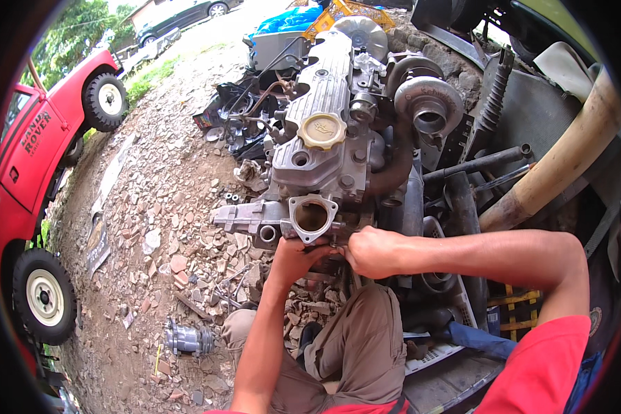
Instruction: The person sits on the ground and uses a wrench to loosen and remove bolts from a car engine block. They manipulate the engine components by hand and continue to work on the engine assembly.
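A bare metal engine [317, 103] stands in front of me, with a beige oil filler cap [322, 131] on its ribbed cover. At its near end a three-bolt flange [312, 219] surrounds a round opening. Just under that flange is my left hand [300, 259], its fingers curled in and its thumb pointing toward the right hand. My right hand [376, 252] is closed in a pinch beside it, at the engine's lower front. Whatever lies between the fingers is too small and hidden to name. A turbocharger [428, 107] sits on the engine's right side.
Broken stone and tile cover the ground. A pulley-ended metal part [190, 339] lies at the lower left. A red off-road vehicle [31, 159] stands on the left. Pipes and a thick pale pole [566, 155] crowd the right. Behind the engine is a yellow crate [345, 12].
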Action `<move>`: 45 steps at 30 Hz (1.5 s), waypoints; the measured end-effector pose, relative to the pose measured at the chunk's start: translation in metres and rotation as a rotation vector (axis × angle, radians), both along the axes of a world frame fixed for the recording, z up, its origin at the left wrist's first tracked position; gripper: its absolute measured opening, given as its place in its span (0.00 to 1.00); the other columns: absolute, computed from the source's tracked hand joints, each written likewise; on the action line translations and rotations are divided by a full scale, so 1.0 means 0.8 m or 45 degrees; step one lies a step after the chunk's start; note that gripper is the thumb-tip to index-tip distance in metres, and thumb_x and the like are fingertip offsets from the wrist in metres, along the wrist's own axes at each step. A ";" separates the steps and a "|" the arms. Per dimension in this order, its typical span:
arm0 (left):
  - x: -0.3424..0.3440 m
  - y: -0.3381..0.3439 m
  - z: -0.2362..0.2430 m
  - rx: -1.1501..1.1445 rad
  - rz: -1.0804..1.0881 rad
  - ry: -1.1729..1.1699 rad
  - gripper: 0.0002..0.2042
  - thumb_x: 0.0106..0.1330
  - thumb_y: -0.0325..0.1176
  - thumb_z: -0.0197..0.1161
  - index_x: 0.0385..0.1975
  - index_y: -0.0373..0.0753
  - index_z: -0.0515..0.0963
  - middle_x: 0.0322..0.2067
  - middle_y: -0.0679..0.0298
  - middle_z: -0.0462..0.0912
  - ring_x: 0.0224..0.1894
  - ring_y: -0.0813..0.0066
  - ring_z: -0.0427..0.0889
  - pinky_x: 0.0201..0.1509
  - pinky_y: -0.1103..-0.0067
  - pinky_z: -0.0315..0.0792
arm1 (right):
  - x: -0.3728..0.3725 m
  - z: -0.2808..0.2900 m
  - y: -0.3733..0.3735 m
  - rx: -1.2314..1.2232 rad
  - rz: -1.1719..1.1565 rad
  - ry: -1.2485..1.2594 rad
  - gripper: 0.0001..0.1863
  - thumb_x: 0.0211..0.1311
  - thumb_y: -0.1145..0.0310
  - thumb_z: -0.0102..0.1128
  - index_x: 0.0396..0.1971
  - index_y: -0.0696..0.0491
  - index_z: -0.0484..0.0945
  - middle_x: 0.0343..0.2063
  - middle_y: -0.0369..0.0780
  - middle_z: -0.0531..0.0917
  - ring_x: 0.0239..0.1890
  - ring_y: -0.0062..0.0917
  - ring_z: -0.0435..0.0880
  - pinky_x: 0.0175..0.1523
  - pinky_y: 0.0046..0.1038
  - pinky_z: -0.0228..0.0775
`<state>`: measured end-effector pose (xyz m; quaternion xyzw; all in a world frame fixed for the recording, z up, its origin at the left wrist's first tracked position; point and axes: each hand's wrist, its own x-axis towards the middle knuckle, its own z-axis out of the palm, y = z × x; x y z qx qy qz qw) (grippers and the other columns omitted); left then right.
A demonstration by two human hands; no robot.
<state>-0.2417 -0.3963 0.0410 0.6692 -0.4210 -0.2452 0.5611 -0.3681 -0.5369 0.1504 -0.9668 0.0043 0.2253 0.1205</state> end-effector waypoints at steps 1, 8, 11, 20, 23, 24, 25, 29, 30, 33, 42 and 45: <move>-0.002 0.002 0.000 -0.004 0.012 0.026 0.06 0.54 0.24 0.72 0.32 0.35 0.85 0.20 0.69 0.83 0.20 0.85 0.77 0.24 0.83 0.69 | -0.008 -0.005 -0.003 0.018 0.073 -0.045 0.14 0.60 0.69 0.52 0.27 0.65 0.82 0.28 0.57 0.84 0.35 0.50 0.85 0.41 0.43 0.79; 0.000 0.000 -0.021 -0.060 0.021 -0.099 0.09 0.54 0.29 0.74 0.32 0.34 0.84 0.22 0.64 0.85 0.20 0.82 0.78 0.25 0.81 0.72 | -0.048 -0.092 -0.017 0.392 -0.250 -0.681 0.20 0.70 0.62 0.50 0.20 0.60 0.75 0.18 0.53 0.78 0.22 0.52 0.79 0.29 0.48 0.72; -0.004 -0.001 -0.015 -0.028 0.018 -0.124 0.09 0.54 0.29 0.74 0.32 0.34 0.84 0.22 0.64 0.84 0.19 0.82 0.77 0.25 0.80 0.71 | -0.053 -0.105 -0.017 0.284 -0.240 -0.793 0.20 0.69 0.62 0.52 0.19 0.58 0.73 0.16 0.52 0.77 0.20 0.52 0.78 0.26 0.48 0.70; -0.009 0.003 -0.016 -0.088 -0.012 -0.184 0.07 0.62 0.27 0.68 0.36 0.32 0.83 0.19 0.68 0.79 0.22 0.86 0.73 0.26 0.83 0.69 | -0.041 -0.062 -0.001 0.198 -0.353 -0.429 0.26 0.73 0.56 0.43 0.29 0.62 0.82 0.27 0.56 0.82 0.35 0.53 0.82 0.43 0.46 0.75; -0.008 0.006 -0.021 -0.129 -0.017 -0.225 0.07 0.62 0.27 0.67 0.38 0.32 0.83 0.21 0.66 0.81 0.21 0.85 0.74 0.26 0.83 0.69 | -0.038 -0.055 0.019 0.065 -0.456 -0.349 0.24 0.71 0.58 0.44 0.30 0.61 0.83 0.28 0.55 0.83 0.37 0.52 0.83 0.44 0.45 0.76; -0.009 0.008 -0.022 -0.151 -0.014 -0.240 0.07 0.62 0.27 0.67 0.38 0.32 0.82 0.21 0.65 0.82 0.21 0.85 0.74 0.25 0.82 0.69 | -0.037 -0.049 0.023 0.006 -0.456 -0.279 0.21 0.69 0.61 0.46 0.31 0.62 0.83 0.30 0.54 0.84 0.37 0.51 0.84 0.44 0.45 0.77; -0.011 0.008 -0.021 -0.162 0.008 -0.250 0.08 0.62 0.28 0.67 0.38 0.31 0.82 0.22 0.63 0.83 0.20 0.82 0.76 0.25 0.81 0.70 | -0.034 -0.039 0.027 -0.037 -0.466 -0.241 0.20 0.68 0.61 0.47 0.31 0.62 0.83 0.31 0.54 0.84 0.38 0.50 0.84 0.44 0.44 0.77; -0.014 0.005 -0.021 -0.183 0.060 -0.307 0.10 0.61 0.30 0.68 0.38 0.31 0.82 0.22 0.55 0.84 0.17 0.76 0.80 0.24 0.78 0.71 | -0.024 -0.014 0.035 -0.204 -0.413 -0.130 0.17 0.65 0.62 0.51 0.32 0.61 0.83 0.31 0.53 0.85 0.36 0.47 0.85 0.42 0.42 0.78; -0.013 0.004 -0.021 -0.175 0.060 -0.313 0.10 0.61 0.30 0.68 0.38 0.31 0.82 0.22 0.55 0.84 0.17 0.76 0.79 0.24 0.77 0.71 | -0.022 -0.009 0.036 -0.245 -0.378 -0.112 0.17 0.65 0.62 0.51 0.32 0.61 0.83 0.29 0.53 0.85 0.35 0.47 0.85 0.41 0.42 0.78; -0.014 0.004 -0.017 -0.159 0.070 -0.351 0.10 0.61 0.30 0.68 0.38 0.30 0.82 0.19 0.54 0.82 0.17 0.76 0.79 0.24 0.77 0.71 | -0.006 0.010 0.040 -0.313 -0.313 -0.008 0.14 0.60 0.65 0.54 0.31 0.61 0.83 0.32 0.51 0.85 0.37 0.44 0.86 0.40 0.41 0.79; -0.008 0.008 -0.013 -0.146 0.090 -0.365 0.08 0.61 0.28 0.66 0.37 0.31 0.84 0.16 0.58 0.80 0.16 0.77 0.78 0.23 0.79 0.70 | 0.045 0.043 0.068 -0.518 -0.188 0.187 0.14 0.46 0.74 0.64 0.36 0.55 0.85 0.36 0.45 0.86 0.40 0.36 0.87 0.40 0.35 0.79; -0.008 0.008 -0.013 -0.136 0.085 -0.341 0.07 0.61 0.26 0.65 0.37 0.31 0.84 0.16 0.59 0.81 0.16 0.77 0.78 0.23 0.79 0.70 | 0.047 0.045 0.067 -0.616 -0.109 0.276 0.15 0.46 0.73 0.65 0.38 0.53 0.86 0.37 0.43 0.87 0.40 0.33 0.87 0.41 0.33 0.80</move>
